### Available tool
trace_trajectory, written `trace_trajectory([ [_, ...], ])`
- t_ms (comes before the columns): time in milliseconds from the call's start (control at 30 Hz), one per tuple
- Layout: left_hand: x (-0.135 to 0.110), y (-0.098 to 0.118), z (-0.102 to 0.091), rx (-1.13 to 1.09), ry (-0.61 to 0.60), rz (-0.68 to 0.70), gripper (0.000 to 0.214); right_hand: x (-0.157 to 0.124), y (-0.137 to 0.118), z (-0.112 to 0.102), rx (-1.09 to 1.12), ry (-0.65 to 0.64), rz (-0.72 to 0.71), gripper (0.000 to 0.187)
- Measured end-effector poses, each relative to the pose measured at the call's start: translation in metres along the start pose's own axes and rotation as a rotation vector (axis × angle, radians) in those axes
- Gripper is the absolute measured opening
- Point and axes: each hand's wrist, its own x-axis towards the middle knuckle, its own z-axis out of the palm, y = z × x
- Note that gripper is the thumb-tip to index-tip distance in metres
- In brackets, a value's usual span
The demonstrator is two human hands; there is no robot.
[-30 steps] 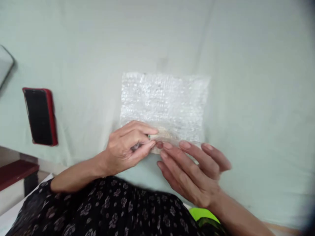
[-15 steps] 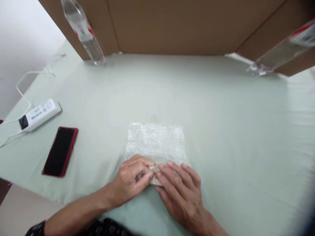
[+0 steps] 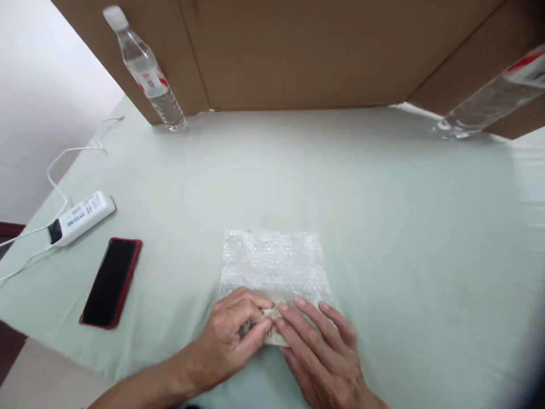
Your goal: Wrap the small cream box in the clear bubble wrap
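A sheet of bubble wrap point(image 3: 272, 258) lies on the cloth in front of me. At its near edge a small pale, beige-green flat piece point(image 3: 276, 338) shows between my hands; most of it is covered, and its kind is unclear. My left hand point(image 3: 238, 326) is closed in a pinch over the left part of this piece, thumb and forefinger almost meeting. What sits inside the pinch is hidden. My right hand point(image 3: 326, 349) lies over the right side, its fingers stretched out and their tips pressing on the piece and the wrap.
A phone in a red case point(image 3: 111, 283) and a white power device point(image 3: 83, 217) with cables are at left. Two clear bottles, one left point(image 3: 151, 79) and one right point(image 3: 485, 111), stand against a brown cardboard panel point(image 3: 298, 57) across the back.
The whole view has shifted, so everything sits lower in the picture. Both hands keep nearly the same place and pose on the near edge of the bubble wrap.
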Motion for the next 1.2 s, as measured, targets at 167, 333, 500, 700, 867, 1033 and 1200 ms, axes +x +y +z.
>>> trace_trajectory([
  [167,0.028,-0.008,-0.009,0.062,-0.015,0.097,0.011,0.022,0.023,0.005,-0.084,0.014,-0.095,0.024],
  [333,0.061,-0.029,-0.012,0.083,-0.006,0.166,0.014,0.040,0.060,0.022,-0.192,0.079,-0.177,0.028],
  [500,0.028,-0.004,-0.007,0.060,-0.024,0.065,0.014,0.018,0.023,0.005,-0.072,-0.003,-0.073,0.026],
  [700,0.010,-0.008,0.001,0.053,-0.020,0.033,0.013,-0.002,0.012,0.012,-0.055,-0.006,-0.028,0.027],
  [867,0.034,-0.009,-0.013,0.089,-0.067,0.055,0.012,0.019,0.029,0.010,-0.103,-0.024,-0.087,0.026],
  [1033,0.031,-0.010,-0.015,0.076,-0.074,0.048,0.012,0.022,0.026,0.012,-0.101,-0.005,-0.087,0.022],
  [1200,0.026,-0.013,-0.010,0.082,-0.038,0.067,0.011,0.016,0.026,0.015,-0.089,-0.014,-0.076,0.023],
])
